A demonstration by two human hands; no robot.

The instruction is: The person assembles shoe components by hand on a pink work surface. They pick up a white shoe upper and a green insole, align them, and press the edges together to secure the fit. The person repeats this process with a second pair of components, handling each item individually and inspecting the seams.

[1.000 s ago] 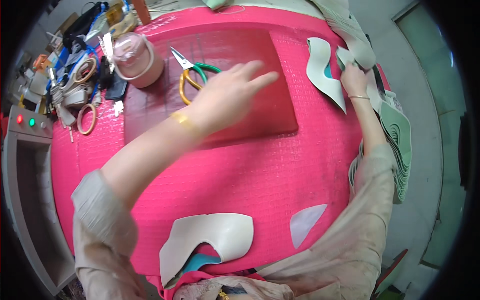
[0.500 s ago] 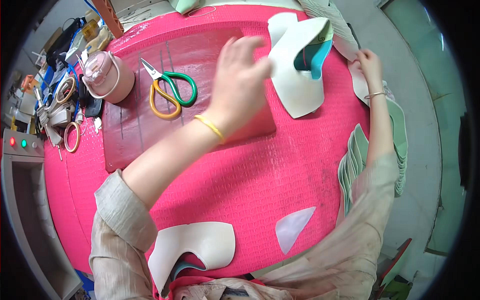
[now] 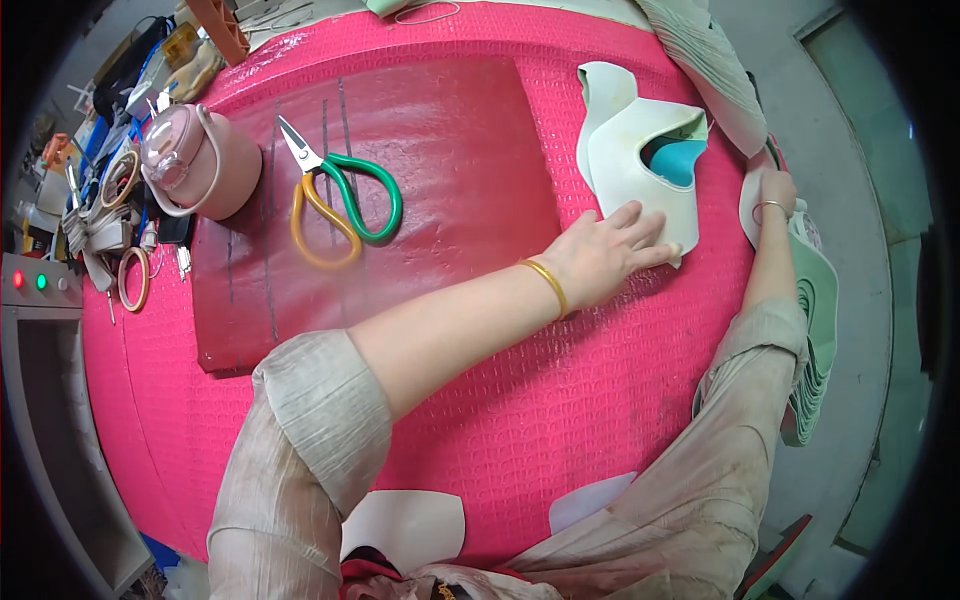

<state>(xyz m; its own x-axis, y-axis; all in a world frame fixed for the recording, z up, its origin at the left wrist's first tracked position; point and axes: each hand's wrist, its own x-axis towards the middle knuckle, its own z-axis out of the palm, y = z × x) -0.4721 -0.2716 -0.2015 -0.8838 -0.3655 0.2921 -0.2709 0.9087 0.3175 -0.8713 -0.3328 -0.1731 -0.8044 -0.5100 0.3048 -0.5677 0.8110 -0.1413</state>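
Note:
My left hand (image 3: 610,250) lies palm down with fingers spread. Its fingertips touch the lower end of a white, curved shoe-upper piece (image 3: 640,150) with a teal lining showing in its opening. By the table's right edge, my right hand (image 3: 775,190) is closed on the rim of a pale shoe-upper piece (image 3: 750,195); its fingertips are partly hidden. Below that hand hangs a stack of pale green pieces (image 3: 815,320), partly covered by my sleeve. Another layered pile of pale pieces (image 3: 705,70) lies beyond it at the far right.
Scissors (image 3: 338,190) with green and orange handles lie on a dark red mat (image 3: 450,130). A pink lidded cup (image 3: 215,165) stands on its left side. Tools and cords crowd the far left. Near me lie a white piece (image 3: 410,520) and a translucent scrap (image 3: 585,500).
My left hand has come down from above the mat to the right, onto the white shoe-upper piece. My right hand stays at the right edge. The whole view has shifted slightly.

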